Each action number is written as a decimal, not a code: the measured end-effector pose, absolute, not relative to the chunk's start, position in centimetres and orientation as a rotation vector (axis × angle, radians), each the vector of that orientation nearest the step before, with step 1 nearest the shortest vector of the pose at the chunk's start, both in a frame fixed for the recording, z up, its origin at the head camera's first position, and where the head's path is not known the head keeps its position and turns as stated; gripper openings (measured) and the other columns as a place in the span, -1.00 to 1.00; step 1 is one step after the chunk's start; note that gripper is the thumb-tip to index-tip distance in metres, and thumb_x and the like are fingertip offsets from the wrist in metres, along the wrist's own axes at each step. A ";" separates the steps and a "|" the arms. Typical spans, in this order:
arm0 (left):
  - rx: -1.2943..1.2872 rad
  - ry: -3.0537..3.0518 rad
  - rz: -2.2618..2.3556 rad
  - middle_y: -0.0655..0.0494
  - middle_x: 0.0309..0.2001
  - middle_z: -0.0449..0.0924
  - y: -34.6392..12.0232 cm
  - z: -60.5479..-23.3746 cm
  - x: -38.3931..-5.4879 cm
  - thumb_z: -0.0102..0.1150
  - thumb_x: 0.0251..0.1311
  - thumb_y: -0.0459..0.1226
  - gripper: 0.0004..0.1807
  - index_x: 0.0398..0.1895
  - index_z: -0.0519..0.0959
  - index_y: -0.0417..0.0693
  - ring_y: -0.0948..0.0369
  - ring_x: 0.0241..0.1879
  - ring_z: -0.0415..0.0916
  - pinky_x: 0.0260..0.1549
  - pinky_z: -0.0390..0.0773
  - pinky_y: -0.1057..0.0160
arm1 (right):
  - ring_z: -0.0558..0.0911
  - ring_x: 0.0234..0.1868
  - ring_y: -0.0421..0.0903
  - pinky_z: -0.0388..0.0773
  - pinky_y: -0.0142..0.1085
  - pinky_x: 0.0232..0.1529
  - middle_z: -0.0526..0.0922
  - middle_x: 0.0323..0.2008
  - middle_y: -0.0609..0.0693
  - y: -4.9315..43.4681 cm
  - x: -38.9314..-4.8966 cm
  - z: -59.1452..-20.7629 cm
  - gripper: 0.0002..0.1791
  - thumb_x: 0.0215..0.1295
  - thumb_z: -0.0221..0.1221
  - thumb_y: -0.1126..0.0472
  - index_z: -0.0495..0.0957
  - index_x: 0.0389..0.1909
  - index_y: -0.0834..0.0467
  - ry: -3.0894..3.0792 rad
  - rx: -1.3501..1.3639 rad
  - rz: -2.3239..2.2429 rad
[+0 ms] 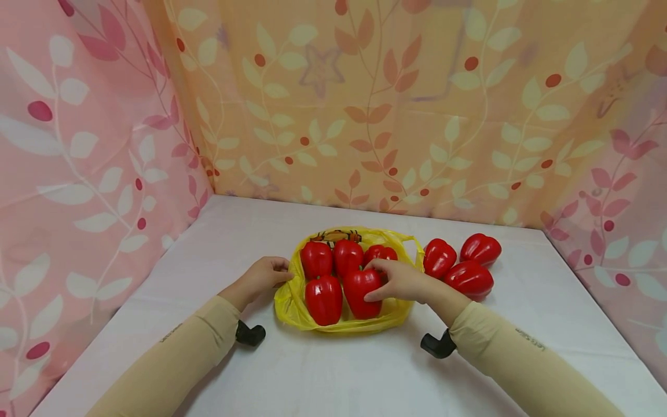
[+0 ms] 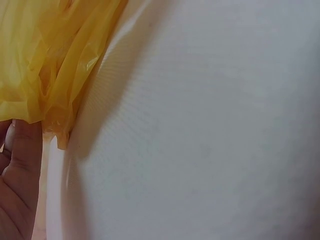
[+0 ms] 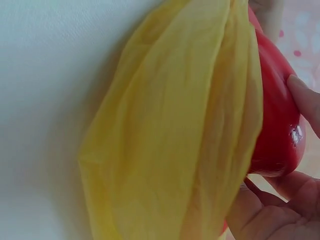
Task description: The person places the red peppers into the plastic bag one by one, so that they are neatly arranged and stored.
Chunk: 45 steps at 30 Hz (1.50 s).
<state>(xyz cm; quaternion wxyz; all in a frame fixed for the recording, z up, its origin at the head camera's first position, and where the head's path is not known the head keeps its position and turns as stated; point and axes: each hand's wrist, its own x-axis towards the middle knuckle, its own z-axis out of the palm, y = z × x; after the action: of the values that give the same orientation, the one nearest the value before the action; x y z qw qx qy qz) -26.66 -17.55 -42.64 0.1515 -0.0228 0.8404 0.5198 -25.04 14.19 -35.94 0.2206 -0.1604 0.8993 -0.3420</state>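
A yellow plastic bag (image 1: 292, 310) lies spread on the table with its mouth wide, several red bell peppers (image 1: 316, 260) inside. My left hand (image 1: 260, 281) pinches the bag's left rim; in the left wrist view its thumb and fingers (image 2: 22, 165) meet the yellow film. With my right hand (image 1: 401, 284) I grip the front right bell pepper (image 1: 359, 292), which stands in the bag with its stem up. Seen from the right wrist, the thumb (image 3: 305, 100) is on one side of this red pepper (image 3: 277, 110) and the fingers are at its end, beside the bag (image 3: 165, 130).
Three more red bell peppers (image 1: 469, 279) lie on the white tabletop (image 1: 333, 376) just right of the bag. Floral cloth (image 1: 333, 116) hangs behind the table and along both sides. A dark device (image 1: 438, 344) is strapped at each wrist.
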 end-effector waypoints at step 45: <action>-0.052 2.397 1.512 0.05 -0.30 0.55 -17.6 -42.7 -26.6 0.17 0.15 -0.30 -0.85 -0.21 0.58 -0.12 0.16 -0.28 0.42 -0.24 0.52 0.33 | 0.43 -0.05 -0.08 0.54 -0.21 -0.19 0.52 -0.15 -0.11 12.3 -25.2 -37.4 -0.39 -0.12 0.37 -0.07 0.48 0.01 0.02 2.478 -0.461 -0.856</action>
<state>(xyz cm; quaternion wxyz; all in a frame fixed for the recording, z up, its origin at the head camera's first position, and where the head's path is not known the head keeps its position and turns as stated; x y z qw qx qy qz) -26.64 -17.63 -42.65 0.1528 -0.0181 0.8358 0.5270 -25.21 12.31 -37.44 0.2374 -0.1680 0.9044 -0.3122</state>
